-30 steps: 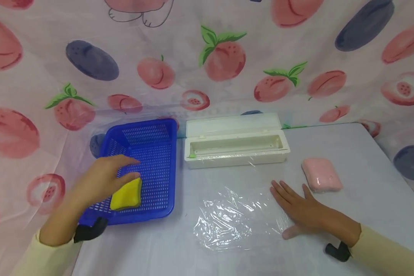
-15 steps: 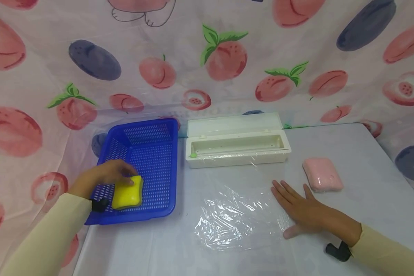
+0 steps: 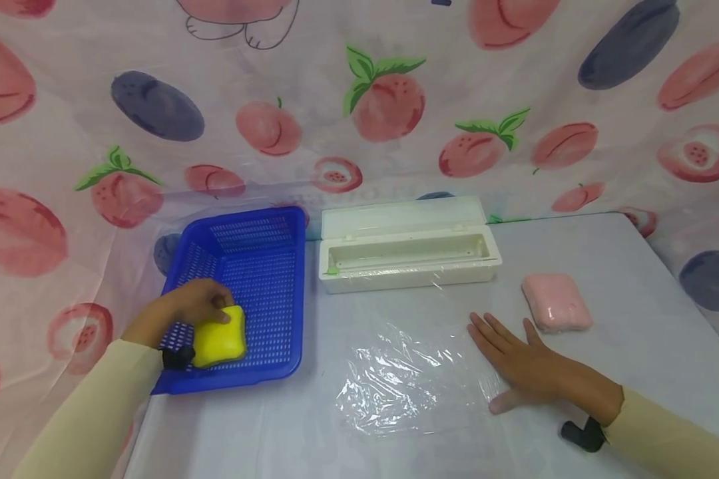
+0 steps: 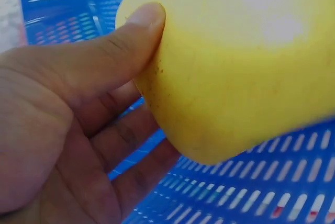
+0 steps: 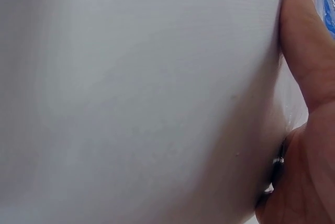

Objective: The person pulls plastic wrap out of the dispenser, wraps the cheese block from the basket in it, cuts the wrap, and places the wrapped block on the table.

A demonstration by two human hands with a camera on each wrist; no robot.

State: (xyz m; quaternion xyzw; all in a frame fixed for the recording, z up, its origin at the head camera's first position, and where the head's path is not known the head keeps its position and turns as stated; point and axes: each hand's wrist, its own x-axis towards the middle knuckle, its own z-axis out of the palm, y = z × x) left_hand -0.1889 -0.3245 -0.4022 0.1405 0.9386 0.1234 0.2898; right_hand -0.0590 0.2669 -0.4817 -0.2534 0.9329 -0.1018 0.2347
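Observation:
My left hand (image 3: 204, 303) pinches the corner of a yellow rounded, sponge-like block (image 3: 223, 342) inside the blue basket (image 3: 302, 299). In the left wrist view, the thumb (image 4: 144, 22) lies on top of the block (image 4: 235, 72) and the other fingers reach beneath it. Flat on the table, my right hand (image 3: 524, 369) has its fingers spread and rests at the right edge of a sheet of clear cling film (image 3: 395, 386). The right wrist view shows its thumb (image 5: 309, 46) beside the white surface. A pink rounded block (image 3: 556, 303), shiny as if wrapped, lies just beyond that hand.
Behind the film stands a white cling film dispenser box (image 3: 410, 276), its lid (image 3: 404, 218) raised. Film stretches from its front edge onto the white table (image 3: 311, 432). A fruit-print cloth (image 3: 395, 159) hangs behind and at the left.
My left hand has come down from above the yellow block and taken hold of its corner. The block has barely shifted. My right hand stays in place on the table.

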